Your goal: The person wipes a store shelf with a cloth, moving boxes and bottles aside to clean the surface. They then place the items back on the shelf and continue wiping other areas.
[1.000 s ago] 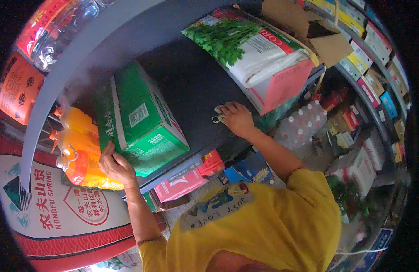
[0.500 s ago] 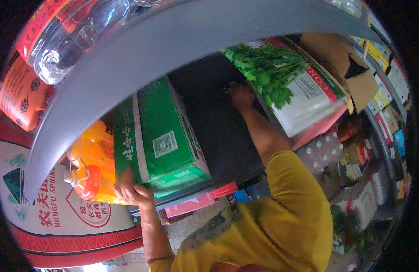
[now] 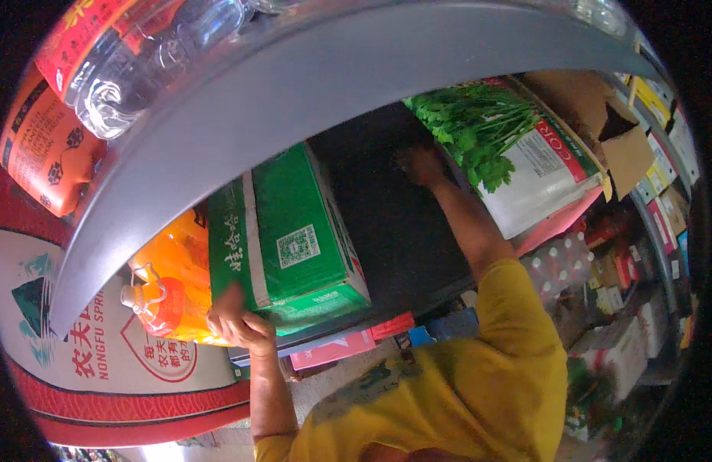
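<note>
Left hand at a green box, right hand reaching deep along a black shelf.
The left hand (image 3: 244, 326) is bent at the near corner of the green box (image 3: 283, 223); whether it grips, I cannot tell. The right hand (image 3: 420, 165) is low over the shaded black shelf (image 3: 394, 246), its grasp too dim to tell. The box stands on that shelf, between orange drink bottles (image 3: 171, 308) and a leaf-printed bag (image 3: 517, 154).

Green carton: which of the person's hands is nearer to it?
Left. The left hand is at the near left corner of the green carton; the right hand is farther off, to its right, over the dark shelf.
</note>
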Motion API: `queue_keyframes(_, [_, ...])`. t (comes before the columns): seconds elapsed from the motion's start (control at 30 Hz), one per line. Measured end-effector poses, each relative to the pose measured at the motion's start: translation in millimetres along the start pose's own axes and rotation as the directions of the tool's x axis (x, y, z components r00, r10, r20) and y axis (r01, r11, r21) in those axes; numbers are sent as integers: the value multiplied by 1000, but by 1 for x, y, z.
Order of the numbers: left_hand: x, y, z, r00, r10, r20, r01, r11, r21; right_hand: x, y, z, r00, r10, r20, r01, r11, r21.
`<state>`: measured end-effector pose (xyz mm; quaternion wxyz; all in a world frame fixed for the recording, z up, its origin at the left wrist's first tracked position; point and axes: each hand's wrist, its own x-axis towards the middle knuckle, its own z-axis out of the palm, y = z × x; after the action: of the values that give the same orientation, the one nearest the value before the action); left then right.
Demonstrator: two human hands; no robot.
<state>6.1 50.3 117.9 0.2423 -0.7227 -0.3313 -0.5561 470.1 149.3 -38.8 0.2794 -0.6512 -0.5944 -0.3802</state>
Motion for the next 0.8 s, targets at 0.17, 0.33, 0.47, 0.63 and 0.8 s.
queue_keyframes(0.17, [0, 2, -2, 1000, -19, 4, 19, 1000, 5, 11, 55, 91, 829, 537, 156, -409, 392, 824])
queue_keyframes(0.33, [1, 3, -4, 999, 17, 43, -16, 999, -29, 29, 50, 138, 725, 680, -108, -537, 656, 531])
queue_keyframes(0.47, [-2, 1, -3, 999, 34, 29, -34, 999, -22, 27, -29, 172, 713, 696, 86, -697, 716, -20])
queue_keyframes(0.63, [0, 2, 0, 999, 45, -5, -45, 998, -44, 24, -155, 172, 864, 392, 315, -440, 893, 96])
queue_keyframes(0.8, [-9, -9, -6, 999, 53, 3, -53, 999, 6, 40, -150, 69, 975, 188, 116, -197, 978, 63])
